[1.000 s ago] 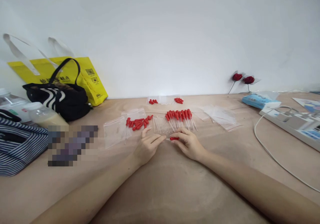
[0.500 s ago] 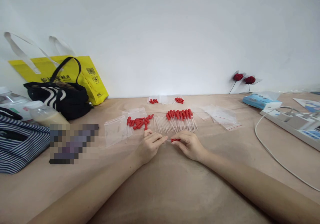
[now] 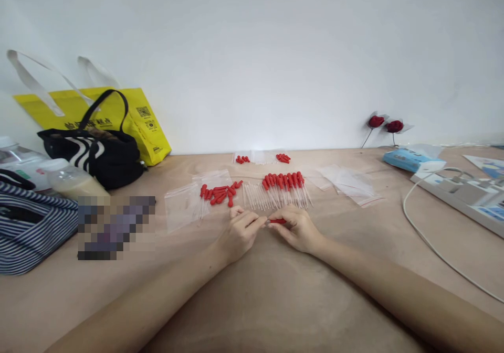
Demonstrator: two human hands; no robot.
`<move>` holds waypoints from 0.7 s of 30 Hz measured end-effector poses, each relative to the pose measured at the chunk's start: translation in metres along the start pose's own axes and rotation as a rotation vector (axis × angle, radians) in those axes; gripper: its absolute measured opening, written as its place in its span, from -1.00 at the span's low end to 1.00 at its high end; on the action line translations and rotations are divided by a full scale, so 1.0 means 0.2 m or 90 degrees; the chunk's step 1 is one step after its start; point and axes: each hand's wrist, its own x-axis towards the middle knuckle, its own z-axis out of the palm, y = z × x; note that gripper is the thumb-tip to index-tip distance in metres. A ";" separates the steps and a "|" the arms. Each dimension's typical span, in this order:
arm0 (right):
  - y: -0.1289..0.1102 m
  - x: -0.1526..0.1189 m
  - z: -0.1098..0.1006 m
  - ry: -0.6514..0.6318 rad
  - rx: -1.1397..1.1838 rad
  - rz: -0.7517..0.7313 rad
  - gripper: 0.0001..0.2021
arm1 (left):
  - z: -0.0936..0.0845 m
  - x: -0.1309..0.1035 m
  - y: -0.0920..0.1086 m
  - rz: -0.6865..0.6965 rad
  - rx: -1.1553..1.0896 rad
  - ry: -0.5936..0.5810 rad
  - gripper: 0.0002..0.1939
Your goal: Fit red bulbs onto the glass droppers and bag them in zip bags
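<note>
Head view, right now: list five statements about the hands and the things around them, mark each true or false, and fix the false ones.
1. The right hand holds a red rubber piece. True.
2. The left hand is spread wide open. False: its fingertips are drawn together, close to the right hand's.
3. The red-topped tubes have their red ends toward the wall. True.
4. The black bag stands behind the yellow bag. False: it is in front.
5. The flowers are white. False: they are dark red.
</note>
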 end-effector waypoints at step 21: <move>0.05 -0.01 -0.06 -0.019 -0.209 -0.128 -0.90 | -0.04 0.01 0.02 -0.070 0.069 -0.026 -0.81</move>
